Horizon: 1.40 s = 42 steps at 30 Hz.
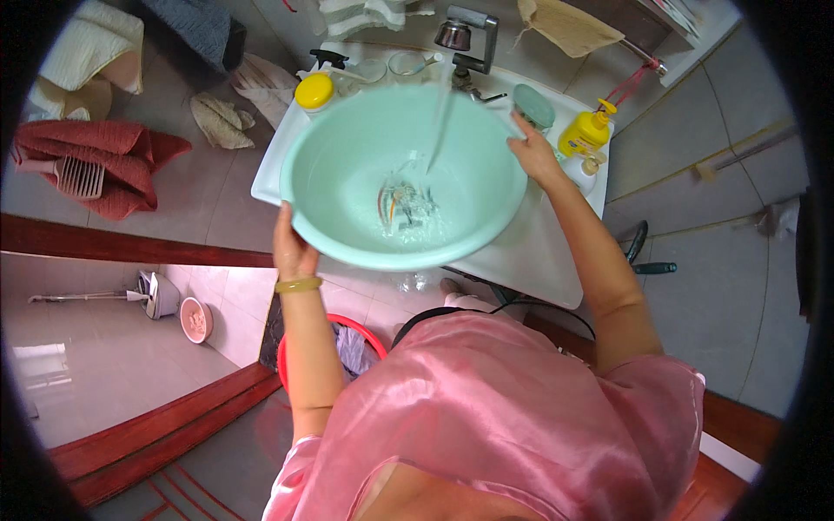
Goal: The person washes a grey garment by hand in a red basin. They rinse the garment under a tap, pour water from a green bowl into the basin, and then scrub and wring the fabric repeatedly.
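A large mint-green plastic basin [339, 150] rests over the white washbasin [547, 260]. At its near left rim my left hand [294, 246] holds on, with a yellowish bangle [298, 285] around the wrist. On the right side my right hand [535, 153] grips the rim, its index finger stretched out along the outside. Water runs in a stream [440, 124] from the faucet [475, 39] into the basin. Rippling shallow water [410, 205] covers the bottom, where a dark printed pattern with an orange streak looks distorted.
Behind the basin stand a yellow-lidded jar [315, 91] and cups [407, 63]. A green container [534, 106], a yellow pump bottle [586, 130] and a white pump bottle [582, 172] line the right. Below is a red tub [282, 358] with cloth. Towels [124, 156] hang left.
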Each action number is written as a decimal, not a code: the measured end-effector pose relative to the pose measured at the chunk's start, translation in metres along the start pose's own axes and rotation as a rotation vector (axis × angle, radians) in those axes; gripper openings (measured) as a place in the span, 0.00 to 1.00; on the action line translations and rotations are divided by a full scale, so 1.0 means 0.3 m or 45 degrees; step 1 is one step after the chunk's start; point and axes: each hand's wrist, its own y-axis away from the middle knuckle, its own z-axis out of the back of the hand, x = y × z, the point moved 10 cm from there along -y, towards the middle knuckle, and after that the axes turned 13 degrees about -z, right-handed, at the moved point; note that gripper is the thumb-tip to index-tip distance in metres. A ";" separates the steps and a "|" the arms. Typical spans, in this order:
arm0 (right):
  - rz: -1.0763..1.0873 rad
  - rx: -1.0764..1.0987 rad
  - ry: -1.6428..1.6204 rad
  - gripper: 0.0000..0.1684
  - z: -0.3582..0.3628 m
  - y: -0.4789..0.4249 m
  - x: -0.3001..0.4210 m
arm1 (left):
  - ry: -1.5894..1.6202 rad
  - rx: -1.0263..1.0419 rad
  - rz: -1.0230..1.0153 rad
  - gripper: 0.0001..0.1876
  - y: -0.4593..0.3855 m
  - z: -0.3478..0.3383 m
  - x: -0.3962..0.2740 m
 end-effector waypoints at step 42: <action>0.342 1.162 -1.397 0.12 0.072 0.567 0.622 | 0.201 -0.101 0.602 0.10 0.042 0.056 0.468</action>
